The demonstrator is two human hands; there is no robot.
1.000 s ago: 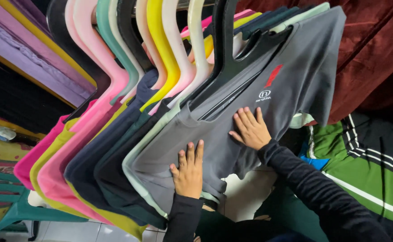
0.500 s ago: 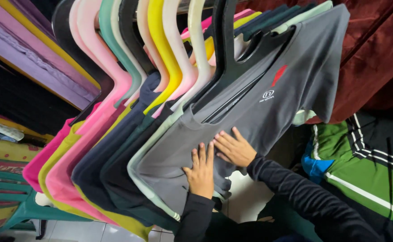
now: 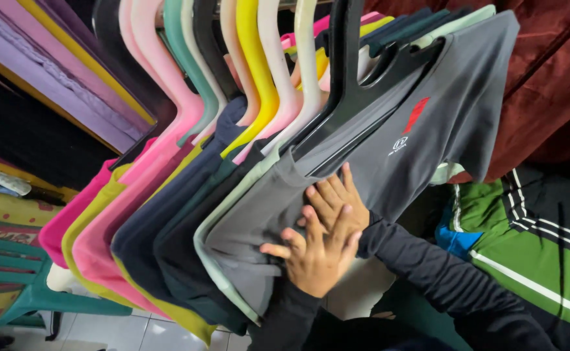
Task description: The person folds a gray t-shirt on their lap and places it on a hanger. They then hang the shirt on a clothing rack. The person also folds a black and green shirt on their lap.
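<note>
A grey T-shirt [image 3: 454, 123] with a small red and white chest mark hangs at the front of a row of shirts, on a black plastic hanger [image 3: 356, 84]. Both my hands press flat against its lower front. My left hand [image 3: 314, 257] lies with fingers spread, partly over my right hand [image 3: 334, 201], which rests just above it. Both arms wear dark long sleeves. Neither hand grips anything.
Behind the grey shirt hang pale green, dark navy, yellow and pink shirts [image 3: 142, 214] on coloured hangers. A dark red cloth [image 3: 545, 71] hangs at the upper right, a green striped garment [image 3: 525, 253] lies at the right. A teal plastic chair [image 3: 31, 292] stands at lower left.
My right hand slid left and down across the grey shirt until it met my left hand; the two now overlap. The view moved closer to the shirts.
</note>
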